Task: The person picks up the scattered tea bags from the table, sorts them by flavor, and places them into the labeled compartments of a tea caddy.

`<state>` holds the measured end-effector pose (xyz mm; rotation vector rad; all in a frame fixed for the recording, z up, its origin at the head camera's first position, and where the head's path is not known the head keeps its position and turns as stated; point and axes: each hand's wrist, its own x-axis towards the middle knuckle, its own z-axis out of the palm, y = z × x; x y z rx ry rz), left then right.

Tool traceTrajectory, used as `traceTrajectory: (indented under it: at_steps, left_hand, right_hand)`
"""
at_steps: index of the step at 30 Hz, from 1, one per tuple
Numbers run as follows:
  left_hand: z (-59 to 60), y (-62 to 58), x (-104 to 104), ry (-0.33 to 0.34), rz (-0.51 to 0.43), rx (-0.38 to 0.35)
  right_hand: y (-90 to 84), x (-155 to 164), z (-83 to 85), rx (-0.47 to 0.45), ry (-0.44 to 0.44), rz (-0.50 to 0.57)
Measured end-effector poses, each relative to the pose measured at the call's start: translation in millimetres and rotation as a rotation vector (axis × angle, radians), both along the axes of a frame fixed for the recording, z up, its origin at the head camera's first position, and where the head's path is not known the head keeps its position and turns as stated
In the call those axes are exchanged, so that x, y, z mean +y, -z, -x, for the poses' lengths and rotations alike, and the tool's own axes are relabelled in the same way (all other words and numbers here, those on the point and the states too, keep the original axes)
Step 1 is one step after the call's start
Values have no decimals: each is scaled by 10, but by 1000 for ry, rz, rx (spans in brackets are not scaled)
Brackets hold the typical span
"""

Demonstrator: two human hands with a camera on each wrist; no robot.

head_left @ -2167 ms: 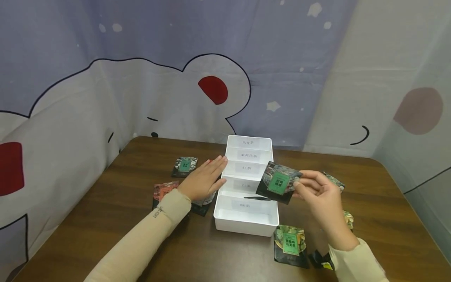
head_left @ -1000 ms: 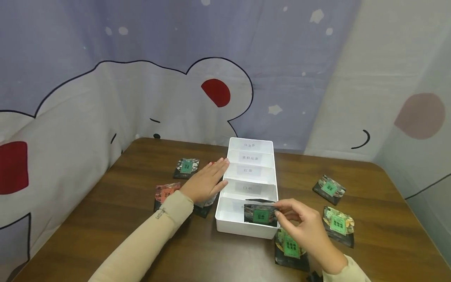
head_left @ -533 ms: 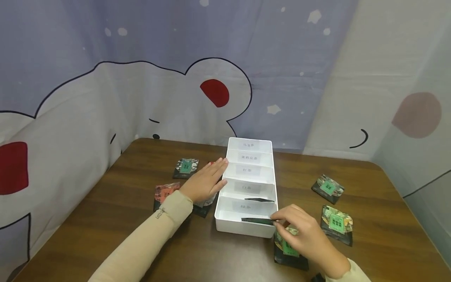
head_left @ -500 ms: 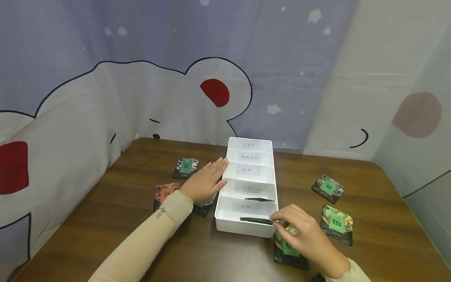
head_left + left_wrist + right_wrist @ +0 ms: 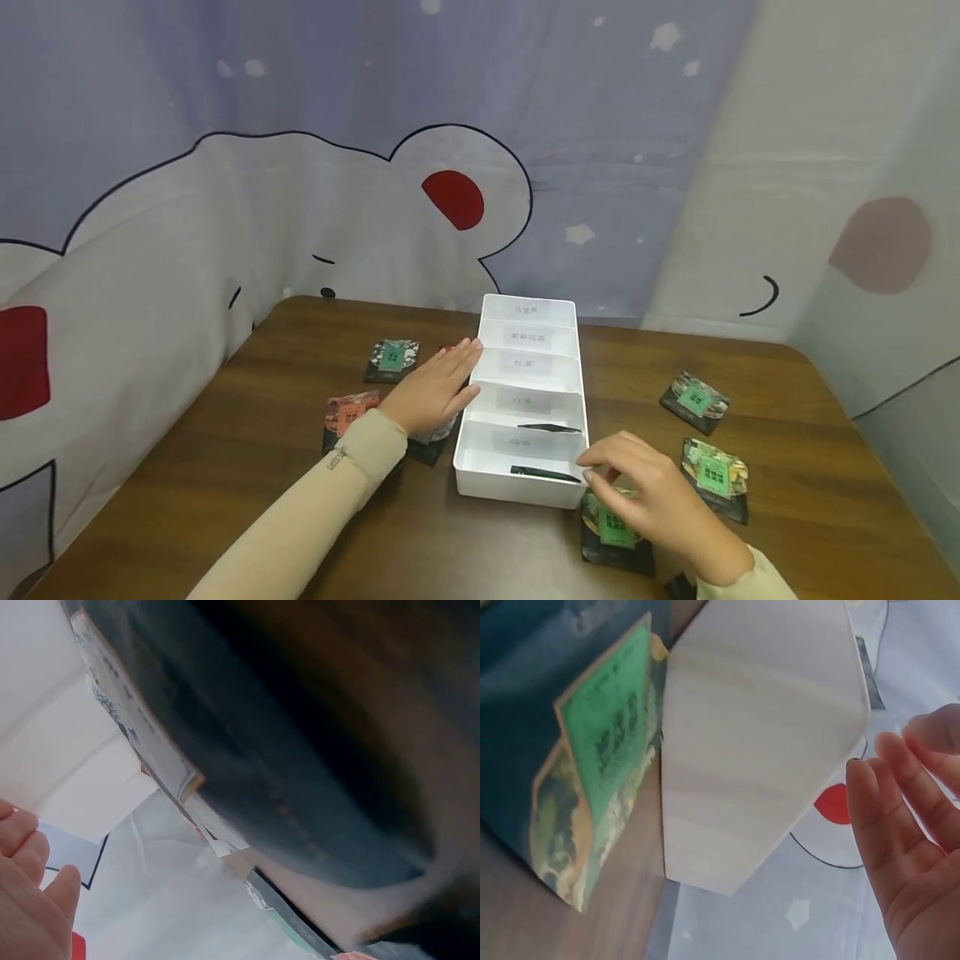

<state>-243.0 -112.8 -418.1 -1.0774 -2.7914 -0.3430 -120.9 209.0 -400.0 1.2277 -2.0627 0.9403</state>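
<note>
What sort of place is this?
Likely an indoor tabletop work corner, perhaps a makeshift recording booth: wooden table, cartoon-print cloth hung behind it, white divided box with packets around.

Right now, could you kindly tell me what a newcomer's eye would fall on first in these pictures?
Probably the white divided box in the middle of the brown table, with a dark packet seen edge-on in its nearest compartment. The bold red patch on the cartoon backdrop behind the table might come next. Then the two hands: the left hand at the box's left side, the right hand by its near right corner.
</note>
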Motion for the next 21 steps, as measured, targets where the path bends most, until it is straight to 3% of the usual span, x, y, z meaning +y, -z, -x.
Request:
traceTrajectory:
  at_steps: [11,21]
  left_hand:
    - [-13,-4,5,8,-18,5]
    - [-20,-8,-14,-8,9,16]
  right_hand:
    - [-122,236,88,26,158,50]
    - [-145,458,184,-173,350,121]
